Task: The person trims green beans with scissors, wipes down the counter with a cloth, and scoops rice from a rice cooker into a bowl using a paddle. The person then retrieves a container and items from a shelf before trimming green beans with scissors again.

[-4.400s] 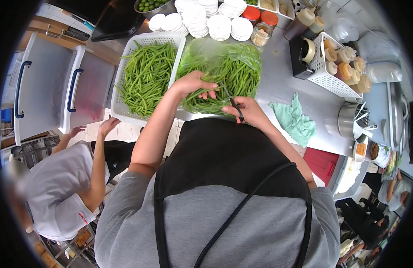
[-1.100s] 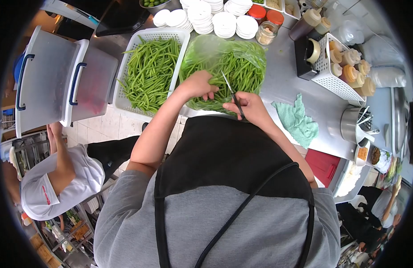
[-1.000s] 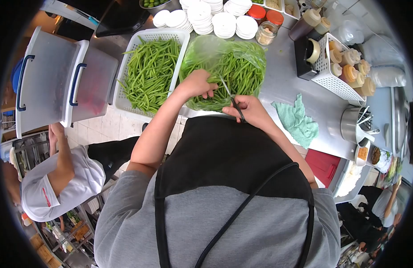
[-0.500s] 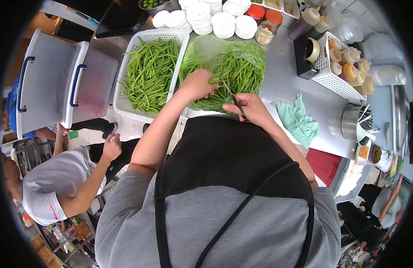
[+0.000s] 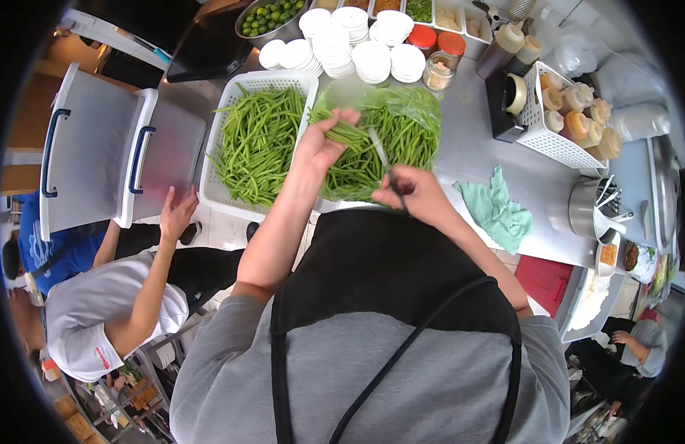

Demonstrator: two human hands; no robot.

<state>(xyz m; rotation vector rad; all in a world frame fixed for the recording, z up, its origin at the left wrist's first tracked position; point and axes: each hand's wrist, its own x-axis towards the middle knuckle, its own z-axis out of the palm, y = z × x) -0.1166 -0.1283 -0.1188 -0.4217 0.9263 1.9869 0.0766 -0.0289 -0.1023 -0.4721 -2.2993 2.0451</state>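
My left hand (image 5: pixel 324 144) is turned palm up over the clear plastic bag (image 5: pixel 425 103), its fingers closed around a small bunch of green beans (image 5: pixel 348 133). Scissors (image 5: pixel 379 146) with dark handles are gripped in my right hand (image 5: pixel 415 191), and their blades point away from me, close to the ends of the held bunch. More green beans (image 5: pixel 409 140) fill the bag beneath both hands. Left of the bag stands a white perforated basket (image 5: pixel 211 166) heaped with green beans. The scissors' handles are partly hidden by my fingers.
Stacks of white saucers (image 5: pixel 333 52) and jars (image 5: pixel 439 70) line the back. On the right are a green cloth (image 5: pixel 494 211) and a basket of squeeze bottles (image 5: pixel 553 140). Lidded bins (image 5: pixel 98 140) stand at the left, where a co-worker's hand (image 5: pixel 178 214) touches one.
My left hand has risen from the bag and turned palm up with a bunch of beans. The scissors have shifted slightly. The co-worker's hand has moved up to the bin.
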